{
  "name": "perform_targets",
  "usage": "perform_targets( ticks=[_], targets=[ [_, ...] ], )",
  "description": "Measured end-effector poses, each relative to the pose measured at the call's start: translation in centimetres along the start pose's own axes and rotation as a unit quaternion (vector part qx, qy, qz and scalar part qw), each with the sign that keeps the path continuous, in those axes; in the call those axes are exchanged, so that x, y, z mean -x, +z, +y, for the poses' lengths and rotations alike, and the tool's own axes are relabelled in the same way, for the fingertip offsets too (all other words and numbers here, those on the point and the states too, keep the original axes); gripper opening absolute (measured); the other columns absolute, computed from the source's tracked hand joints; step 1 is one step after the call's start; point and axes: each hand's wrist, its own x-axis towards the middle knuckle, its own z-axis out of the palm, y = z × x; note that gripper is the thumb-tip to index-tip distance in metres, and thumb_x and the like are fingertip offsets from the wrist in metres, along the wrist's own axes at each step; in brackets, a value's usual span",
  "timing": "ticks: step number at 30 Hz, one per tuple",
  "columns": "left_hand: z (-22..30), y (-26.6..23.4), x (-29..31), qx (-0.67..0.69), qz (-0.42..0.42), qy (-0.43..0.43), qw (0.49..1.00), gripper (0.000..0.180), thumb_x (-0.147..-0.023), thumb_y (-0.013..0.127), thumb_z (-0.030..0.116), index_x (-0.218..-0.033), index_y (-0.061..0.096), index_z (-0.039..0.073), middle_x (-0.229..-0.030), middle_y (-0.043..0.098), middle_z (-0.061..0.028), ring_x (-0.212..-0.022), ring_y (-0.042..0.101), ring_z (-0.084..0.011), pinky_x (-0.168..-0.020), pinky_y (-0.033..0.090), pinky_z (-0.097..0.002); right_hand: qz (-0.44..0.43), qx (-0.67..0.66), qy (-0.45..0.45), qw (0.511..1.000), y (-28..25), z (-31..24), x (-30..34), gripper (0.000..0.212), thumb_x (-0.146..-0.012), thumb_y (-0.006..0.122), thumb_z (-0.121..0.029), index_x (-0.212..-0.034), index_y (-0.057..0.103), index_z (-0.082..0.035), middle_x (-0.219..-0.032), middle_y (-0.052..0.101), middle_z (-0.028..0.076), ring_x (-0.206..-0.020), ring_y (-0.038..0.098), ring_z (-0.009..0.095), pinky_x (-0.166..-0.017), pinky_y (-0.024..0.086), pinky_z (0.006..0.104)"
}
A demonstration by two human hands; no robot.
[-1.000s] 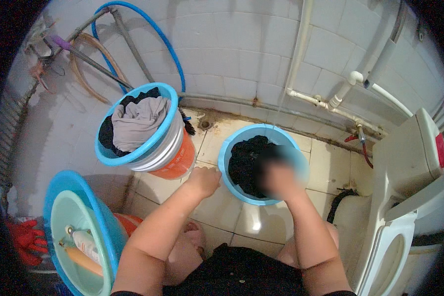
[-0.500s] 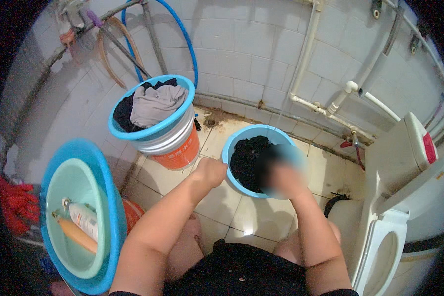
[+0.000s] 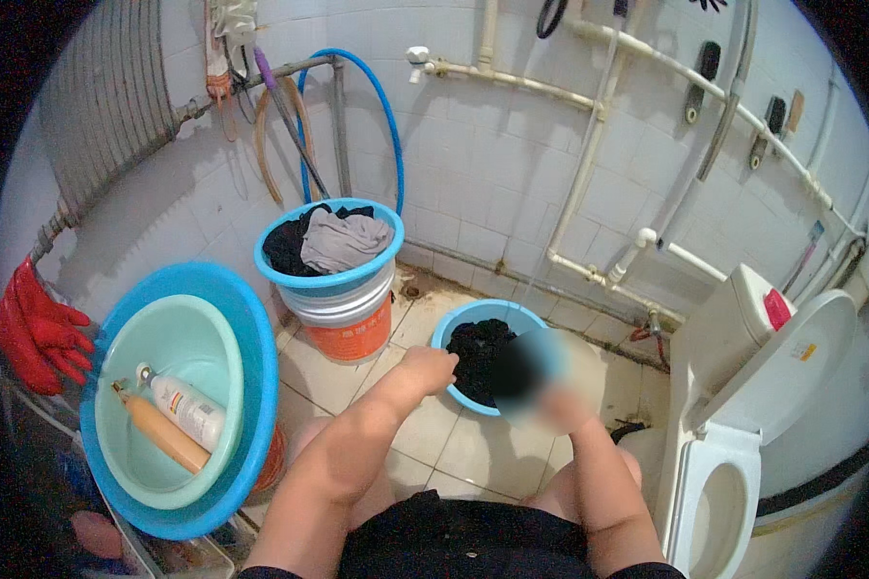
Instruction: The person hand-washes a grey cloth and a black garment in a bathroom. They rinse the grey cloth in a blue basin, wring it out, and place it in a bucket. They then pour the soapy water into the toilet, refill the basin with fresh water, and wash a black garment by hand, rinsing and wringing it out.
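A round blue basin (image 3: pixel 508 313) stands on the tiled floor in front of me, with dark wet-looking clothes (image 3: pixel 478 353) bunched inside. At its left rim is my left hand (image 3: pixel 427 371), fingers curled in and closed on the edge. My right hand (image 3: pixel 565 409) is at the near right side of the basin; a blur covers its fingers and the neighbouring part of the clothes, so its grip does not show. A thin stream of water (image 3: pixel 529 280) seems to come down at the basin's far side.
Left of the basin, a bucket (image 3: pixel 346 333) carries a blue basin (image 3: pixel 280 277) of grey and black clothes. Nearer left, a pale green basin (image 3: pixel 224 338) with two bottles sits in a larger blue one (image 3: pixel 264 386). Red gloves (image 3: pixel 43 328) hang far left. A toilet (image 3: pixel 710 463) stands right.
The view has tilted up, so more wall and pipes show and everything sits differently in the picture. Both hands stay at the basin, the left at its rim.
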Motion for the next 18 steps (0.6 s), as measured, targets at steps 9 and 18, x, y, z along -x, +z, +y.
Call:
perform_targets(
  ticks=[9,18],
  targets=[
    [-2.9,-1.5,-1.2,0.057,0.068,-0.016,0.996,0.024,-0.081,0.057,0.025,-0.097,0.063,0.008,-0.096,0.065,-0.0111,-0.091,0.062,-0.0271,-0.076,0.049,-0.0400,0.036,0.054,-0.016,0.998,-0.9,-4.5,1.3,0.052,-0.081,0.055,-0.045,-0.121,0.050,-0.012,-0.118,0.051,0.012,-0.111,0.048,0.030,-0.092,0.038,0.0437],
    [-0.4,-1.3,-5.1,0.035,0.048,0.024,0.998,0.024,-0.081,0.059,0.028,-0.095,0.060,0.008,-0.092,0.064,-0.0104,-0.088,0.062,-0.0278,-0.074,0.049,-0.0390,0.063,0.043,-0.039,0.996,-4.9,-4.3,1.2,0.050,-0.082,0.056,-0.039,-0.123,0.047,-0.011,-0.119,0.052,0.012,-0.109,0.049,0.031,-0.096,0.035,0.0431]
  ],
)
